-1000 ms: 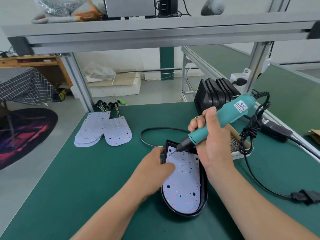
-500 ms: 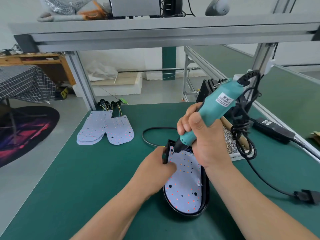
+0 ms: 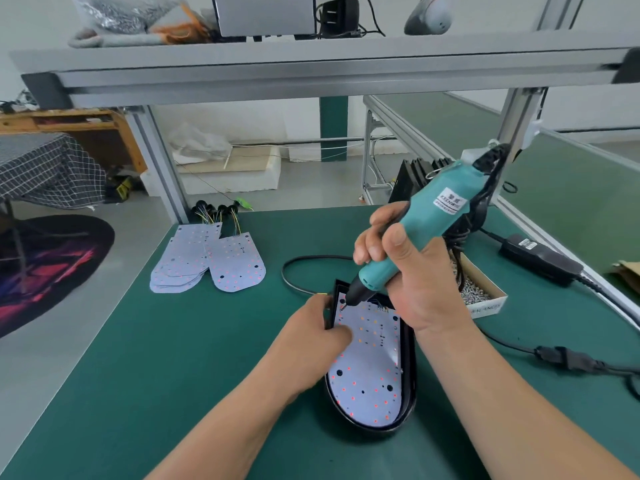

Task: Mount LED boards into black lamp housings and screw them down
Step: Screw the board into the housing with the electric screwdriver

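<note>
Black housing (image 3: 409,372) lies flat on the green mat (image 3: 173,358). Its long axis runs away from the person, square end far, rounded end near. LED board (image 3: 367,372) sits inside it, LEDs up. Right hand (image 3: 415,282) is wrapped round the teal screwdriver (image 3: 419,230), which tilts up-right with its bit on the board's far-left corner. Left hand (image 3: 311,337) grips the housing's left wall, thumb on the board. Screw box (image 3: 485,296) is just right of the housing. Spare boards (image 3: 207,261) lie far-left, well apart. A black cable (image 3: 287,271) loops beyond the housing's far end.
</note>
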The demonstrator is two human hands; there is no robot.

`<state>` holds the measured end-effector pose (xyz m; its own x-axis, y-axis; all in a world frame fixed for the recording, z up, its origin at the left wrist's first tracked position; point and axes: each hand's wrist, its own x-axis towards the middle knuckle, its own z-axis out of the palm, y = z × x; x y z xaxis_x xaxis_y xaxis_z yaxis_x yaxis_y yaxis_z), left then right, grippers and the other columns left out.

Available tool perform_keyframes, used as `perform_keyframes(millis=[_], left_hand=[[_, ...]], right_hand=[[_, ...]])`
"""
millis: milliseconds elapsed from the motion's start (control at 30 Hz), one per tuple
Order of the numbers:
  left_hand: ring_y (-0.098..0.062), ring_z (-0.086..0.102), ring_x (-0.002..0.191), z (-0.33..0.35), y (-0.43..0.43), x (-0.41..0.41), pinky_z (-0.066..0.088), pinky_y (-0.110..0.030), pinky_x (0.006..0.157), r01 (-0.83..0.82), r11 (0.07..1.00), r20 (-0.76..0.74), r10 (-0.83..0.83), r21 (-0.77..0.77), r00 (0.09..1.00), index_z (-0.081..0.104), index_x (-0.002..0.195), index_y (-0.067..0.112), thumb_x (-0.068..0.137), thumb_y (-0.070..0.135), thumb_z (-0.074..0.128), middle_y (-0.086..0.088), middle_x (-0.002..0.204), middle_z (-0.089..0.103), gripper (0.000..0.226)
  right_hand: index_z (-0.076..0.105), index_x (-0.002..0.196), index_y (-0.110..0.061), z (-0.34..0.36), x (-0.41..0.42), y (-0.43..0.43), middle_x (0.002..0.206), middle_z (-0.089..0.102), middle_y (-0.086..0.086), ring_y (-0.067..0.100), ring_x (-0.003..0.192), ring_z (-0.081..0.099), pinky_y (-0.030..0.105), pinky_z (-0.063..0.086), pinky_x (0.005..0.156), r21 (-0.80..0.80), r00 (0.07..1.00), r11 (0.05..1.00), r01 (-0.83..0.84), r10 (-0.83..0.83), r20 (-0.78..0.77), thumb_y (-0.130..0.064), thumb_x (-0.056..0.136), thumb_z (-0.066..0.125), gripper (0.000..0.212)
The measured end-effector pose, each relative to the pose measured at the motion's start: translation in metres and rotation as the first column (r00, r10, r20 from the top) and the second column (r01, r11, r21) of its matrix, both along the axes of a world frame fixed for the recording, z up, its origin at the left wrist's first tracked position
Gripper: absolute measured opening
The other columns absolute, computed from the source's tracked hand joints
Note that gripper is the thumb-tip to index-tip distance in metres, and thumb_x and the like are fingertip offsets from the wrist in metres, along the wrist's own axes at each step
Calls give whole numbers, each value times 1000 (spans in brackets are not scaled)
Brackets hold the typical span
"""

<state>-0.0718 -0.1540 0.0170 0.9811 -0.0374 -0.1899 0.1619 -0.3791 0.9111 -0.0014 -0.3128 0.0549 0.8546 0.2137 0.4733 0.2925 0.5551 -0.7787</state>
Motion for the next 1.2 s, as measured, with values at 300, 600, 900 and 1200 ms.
perform_keyframes(millis=[300, 600, 900, 1200], left_hand=[[-16, 74, 86, 8, 1, -5, 60, -50, 90, 7, 997, -14, -6, 81, 1000, 67, 109, 35, 77, 31, 59, 6, 94, 78, 33], [-7, 47, 117, 23, -1, -13, 39, -23, 98, -111, 879, 510, -162, 464, 845, 65, 133, 38, 90, 43, 75, 20, 116, 50, 45], [-24, 54, 97, 24, -48, -13, 40, -41, 86, 128, 325, 162, -730, 937, 664, 74, 102, 27, 100, 37, 52, 4, 95, 64, 25], [-29, 62, 99, 18, -59, -15, 45, -37, 87, 166, 397, 113, -591, 903, 799, 72, 105, 23, 103, 27, 52, 3, 109, 66, 21]], right_hand=[[59, 104, -9, 18, -10, -11, 71, 48, 6, 28, 70, 52, 41, 45, 75, 45, 998, 999, 21, -24, 65, -42, 85, 85, 47], [61, 92, -16, 17, -10, -55, 72, 46, -2, 17, 71, 53, 30, 48, 75, 396, 964, 887, 238, -164, -211, -37, 102, 65, 23], [65, 88, -17, -6, -1, -86, 72, 47, -1, 17, 70, 54, 32, 50, 75, 475, 901, 788, 392, -226, -369, -33, 98, 75, 22], [61, 89, -17, -11, 3, -82, 71, 47, -2, 16, 68, 56, 30, 51, 72, 454, 900, 802, 388, -224, -374, -32, 97, 74, 22]])
